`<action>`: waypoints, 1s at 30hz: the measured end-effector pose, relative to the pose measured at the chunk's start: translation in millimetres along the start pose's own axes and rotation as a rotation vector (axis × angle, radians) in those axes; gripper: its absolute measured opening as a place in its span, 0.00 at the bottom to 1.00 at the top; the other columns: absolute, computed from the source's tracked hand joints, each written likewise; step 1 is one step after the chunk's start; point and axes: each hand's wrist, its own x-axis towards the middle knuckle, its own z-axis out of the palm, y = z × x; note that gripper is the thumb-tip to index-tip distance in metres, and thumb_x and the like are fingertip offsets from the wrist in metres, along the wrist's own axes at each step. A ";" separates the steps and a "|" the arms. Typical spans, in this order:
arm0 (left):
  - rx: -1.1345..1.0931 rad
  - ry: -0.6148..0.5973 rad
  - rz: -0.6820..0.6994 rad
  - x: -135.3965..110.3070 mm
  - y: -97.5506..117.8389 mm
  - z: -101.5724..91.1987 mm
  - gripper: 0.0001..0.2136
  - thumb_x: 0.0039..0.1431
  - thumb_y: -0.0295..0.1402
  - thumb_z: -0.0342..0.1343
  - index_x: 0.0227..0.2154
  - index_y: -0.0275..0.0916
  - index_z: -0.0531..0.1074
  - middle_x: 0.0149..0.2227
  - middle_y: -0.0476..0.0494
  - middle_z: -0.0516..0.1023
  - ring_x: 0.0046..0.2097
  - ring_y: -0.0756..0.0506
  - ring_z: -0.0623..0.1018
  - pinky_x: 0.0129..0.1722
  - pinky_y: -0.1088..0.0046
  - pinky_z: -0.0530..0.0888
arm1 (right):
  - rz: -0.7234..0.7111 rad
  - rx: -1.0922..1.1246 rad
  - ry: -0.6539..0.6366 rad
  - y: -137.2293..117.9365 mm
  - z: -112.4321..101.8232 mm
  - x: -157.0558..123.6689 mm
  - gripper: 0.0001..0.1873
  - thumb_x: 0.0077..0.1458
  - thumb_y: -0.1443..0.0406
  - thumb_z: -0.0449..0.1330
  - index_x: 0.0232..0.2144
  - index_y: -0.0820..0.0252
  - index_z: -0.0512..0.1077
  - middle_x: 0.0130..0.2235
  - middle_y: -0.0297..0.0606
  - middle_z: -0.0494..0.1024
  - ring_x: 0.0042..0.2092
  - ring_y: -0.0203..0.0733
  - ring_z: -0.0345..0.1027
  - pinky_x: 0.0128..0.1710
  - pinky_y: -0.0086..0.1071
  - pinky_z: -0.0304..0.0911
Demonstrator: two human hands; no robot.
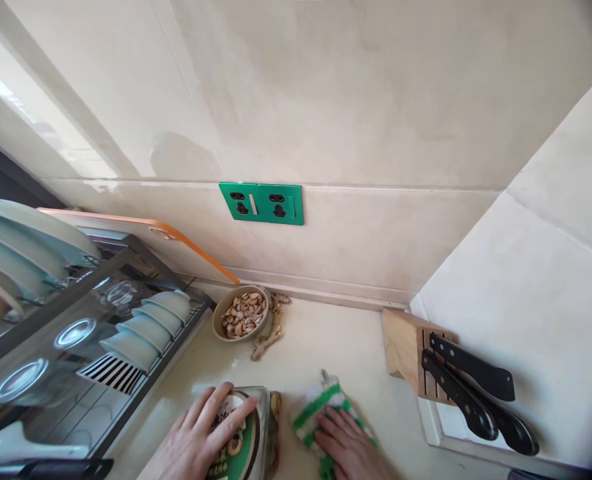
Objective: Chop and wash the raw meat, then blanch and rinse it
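My left hand (pixel 203 433) rests over a clear plastic food container (pixel 262 427) with a green and white printed label. Its fingers reach across the top and bend over the far edge. To the right, my right hand (pixel 349 440) presses a crumpled green-and-white striped cloth (pixel 303 425) onto the counter, fingers close together on it. Between the two hands, a darker package (pixel 275 427) stands against the container's right side, its kind unclear. Beyond them, a bowl of garlic cloves (pixel 245 315) sits near the wall, with pieces of ginger root (pixel 271 333) beside it.
A dish rack (pixel 176 350) with plates, bowls and glass jars fills the left side. An orange-edged cutting board (pixel 186 243) leans behind it. At right stands a wooden knife block (pixel 403 343) with black-handled knives (pixel 471 367). Green sockets (pixel 261 203) are on the tiled wall.
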 end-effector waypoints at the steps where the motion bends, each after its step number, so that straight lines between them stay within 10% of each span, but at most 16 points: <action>1: -0.018 0.037 0.002 2.7 -2.7 4.2 0.43 0.35 0.32 0.62 0.60 0.57 0.59 0.63 0.42 0.60 0.62 0.29 0.59 0.56 0.52 0.64 | 0.039 -0.027 0.048 9.0 -1.1 -8.5 0.36 0.47 0.73 0.52 0.60 0.49 0.61 0.63 0.35 0.59 0.65 0.48 0.48 0.64 0.49 0.46; 8: -0.050 0.044 0.007 55.7 35.0 -4.9 0.46 0.35 0.39 0.63 0.62 0.55 0.54 0.63 0.37 0.56 0.63 0.29 0.56 0.57 0.50 0.61 | 0.610 0.054 0.942 54.8 -67.0 85.7 0.21 0.59 0.63 0.44 0.45 0.66 0.72 0.43 0.52 0.78 0.47 0.51 0.72 0.47 0.47 0.66; 12: -0.063 0.013 -0.012 73.5 52.2 -16.6 0.48 0.34 0.41 0.64 0.63 0.54 0.52 0.65 0.36 0.53 0.64 0.29 0.54 0.58 0.51 0.59 | 0.330 0.017 1.367 9.0 -156.0 182.0 0.22 0.63 0.62 0.43 0.54 0.66 0.63 0.50 0.52 0.74 0.53 0.48 0.67 0.50 0.44 0.64; 16: -0.062 -0.048 -0.056 73.9 53.8 -19.3 0.48 0.34 0.40 0.63 0.63 0.54 0.51 0.66 0.37 0.50 0.66 0.30 0.51 0.59 0.52 0.58 | -0.024 -0.426 1.129 -6.2 -200.5 252.6 0.24 0.61 0.68 0.44 0.60 0.59 0.60 0.62 0.46 0.62 0.65 0.48 0.46 0.61 0.51 0.47; 21: -0.039 -0.106 -0.080 78.7 50.9 -21.5 0.49 0.33 0.41 0.63 0.64 0.53 0.49 0.67 0.38 0.50 0.66 0.31 0.51 0.59 0.53 0.57 | 0.062 -0.662 0.511 82.2 -130.1 207.4 0.32 0.55 0.78 0.43 0.57 0.52 0.64 0.56 0.36 0.71 0.58 0.37 0.62 0.53 0.35 0.61; 25: -0.013 -0.089 -0.046 84.9 47.9 -15.0 0.50 0.33 0.41 0.63 0.64 0.53 0.49 0.66 0.39 0.52 0.66 0.31 0.52 0.59 0.55 0.58 | 0.422 -0.698 0.707 109.5 -114.0 144.2 0.33 0.54 0.77 0.43 0.58 0.48 0.64 0.56 0.36 0.71 0.61 0.46 0.56 0.59 0.49 0.53; 30: 0.034 0.011 -0.042 88.1 48.7 -6.9 0.48 0.31 0.37 0.64 0.62 0.53 0.54 0.64 0.38 0.57 0.64 0.32 0.57 0.57 0.58 0.61 | 0.402 -0.708 1.089 67.4 -183.4 181.3 0.23 0.60 0.68 0.46 0.57 0.56 0.65 0.59 0.42 0.66 0.67 0.58 0.32 0.61 0.62 0.37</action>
